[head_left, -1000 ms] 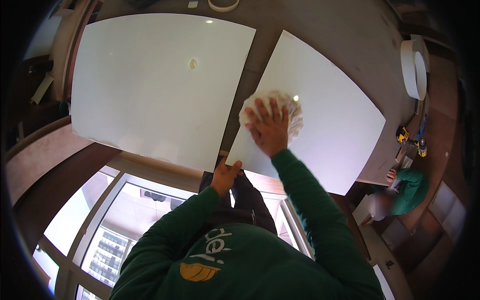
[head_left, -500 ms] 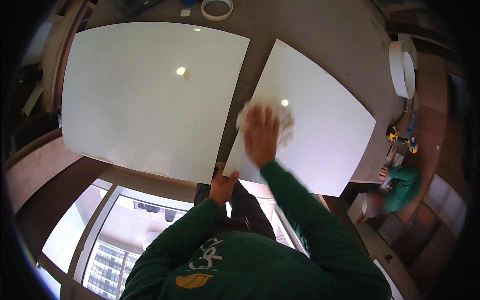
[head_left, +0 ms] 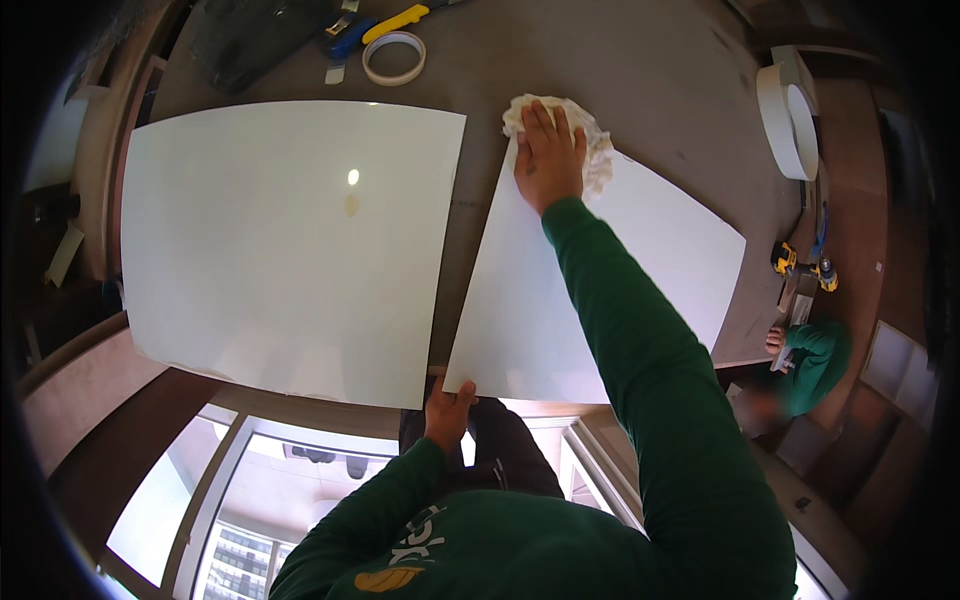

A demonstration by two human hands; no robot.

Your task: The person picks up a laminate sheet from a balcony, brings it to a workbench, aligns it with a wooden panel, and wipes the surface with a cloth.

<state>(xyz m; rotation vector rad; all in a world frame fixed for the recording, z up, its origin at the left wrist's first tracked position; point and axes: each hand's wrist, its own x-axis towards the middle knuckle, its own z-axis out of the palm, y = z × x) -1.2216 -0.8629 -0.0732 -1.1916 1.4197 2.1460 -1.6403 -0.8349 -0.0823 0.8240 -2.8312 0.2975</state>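
Two glossy white panels lie side by side on a brown work surface. My right hand (head_left: pixel 549 160) presses a crumpled cream cloth (head_left: pixel 599 150) flat over the far left corner of the right-hand panel (head_left: pixel 590 290); part of the cloth hangs past the far edge. At that panel's near left corner, my left hand (head_left: pixel 450 410) grips the edge with its thumb on top, its other fingers partly hidden. The left-hand panel (head_left: pixel 280 250) is untouched and carries a small yellowish mark.
Beyond the panels lie a masking tape roll (head_left: pixel 394 58), a blue-handled scraper (head_left: pixel 345 42), a yellow-handled tool (head_left: pixel 396 22) and a dark bag-like object (head_left: pixel 255 45). On the right are a white edging roll (head_left: pixel 787 122), a yellow drill (head_left: pixel 785 258) and another person's green sleeve (head_left: pixel 820 360).
My right hand has slid the cloth away from me, from the panel's left middle to its far corner. The left hand stays at the near corner. My view has shifted slightly.
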